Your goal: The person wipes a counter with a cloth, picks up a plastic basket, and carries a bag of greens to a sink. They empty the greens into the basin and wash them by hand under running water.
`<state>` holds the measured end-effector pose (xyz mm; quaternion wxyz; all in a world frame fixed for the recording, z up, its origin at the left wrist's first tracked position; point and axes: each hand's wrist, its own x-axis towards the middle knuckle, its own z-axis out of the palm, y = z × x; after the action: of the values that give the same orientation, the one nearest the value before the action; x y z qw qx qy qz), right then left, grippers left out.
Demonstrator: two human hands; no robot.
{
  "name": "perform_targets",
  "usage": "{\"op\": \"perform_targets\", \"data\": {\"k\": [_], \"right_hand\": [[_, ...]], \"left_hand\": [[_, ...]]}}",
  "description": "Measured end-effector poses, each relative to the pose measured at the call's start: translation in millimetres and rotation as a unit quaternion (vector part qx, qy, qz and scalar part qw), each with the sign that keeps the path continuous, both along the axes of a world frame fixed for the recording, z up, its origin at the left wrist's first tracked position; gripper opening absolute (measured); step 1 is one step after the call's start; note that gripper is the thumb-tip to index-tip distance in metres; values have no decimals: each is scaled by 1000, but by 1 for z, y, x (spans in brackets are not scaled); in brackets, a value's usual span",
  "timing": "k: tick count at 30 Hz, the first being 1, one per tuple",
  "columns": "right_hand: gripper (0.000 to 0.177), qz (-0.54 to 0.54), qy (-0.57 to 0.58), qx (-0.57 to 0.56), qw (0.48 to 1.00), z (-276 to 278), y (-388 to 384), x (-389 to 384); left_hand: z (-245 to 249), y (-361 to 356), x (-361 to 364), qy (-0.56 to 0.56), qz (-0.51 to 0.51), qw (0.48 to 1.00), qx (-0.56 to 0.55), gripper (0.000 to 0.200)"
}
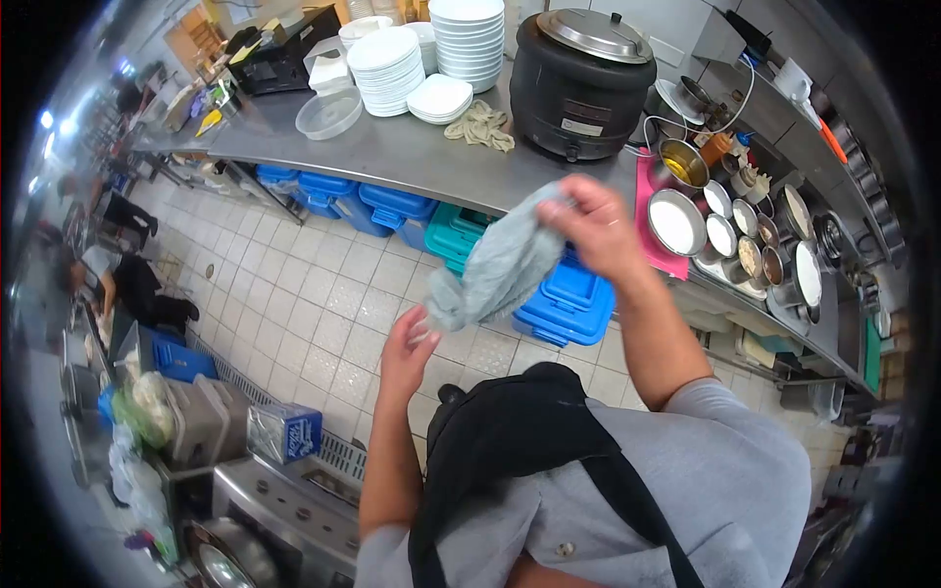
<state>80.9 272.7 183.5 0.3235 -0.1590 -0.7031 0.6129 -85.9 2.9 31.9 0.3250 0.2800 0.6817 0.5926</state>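
Observation:
A grey-green cloth (505,260) hangs slanting in the air in front of my body, above the tiled floor and the blue bins. Its upper right end is pinched in my right hand (596,223), which is closed on it. Lower down and to the left, my left hand (410,341) is at the cloth's lower end, fingers curled towards it; whether they grip it is too small to tell. Beyond the cloth, a second, beige cloth (480,126) lies crumpled on the steel counter (392,152), between the stacked plates and the black soup kettle.
White plates (469,44) and a black kettle (582,93) stand on the counter. Pots and bowls (676,222) fill the right side. Lidded blue bins (564,299) are under the counter. At left are two people (137,279), a stove (284,510) and a blue box (302,434).

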Motion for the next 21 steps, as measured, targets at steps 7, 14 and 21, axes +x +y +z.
{"op": "perform_targets", "data": {"k": [7,14,21], "right_hand": [[17,-156,277,-8,948,91,50,20],[11,-267,-11,20,963,-43,124,-33],[19,-312,-403,222,831,-209,136,-73]], "left_hand": [[31,155,-72,40,-178,982,40,54],[20,270,-122,127,-208,970,1,52],[12,378,-167,361,-287,887,-31,61]]}}
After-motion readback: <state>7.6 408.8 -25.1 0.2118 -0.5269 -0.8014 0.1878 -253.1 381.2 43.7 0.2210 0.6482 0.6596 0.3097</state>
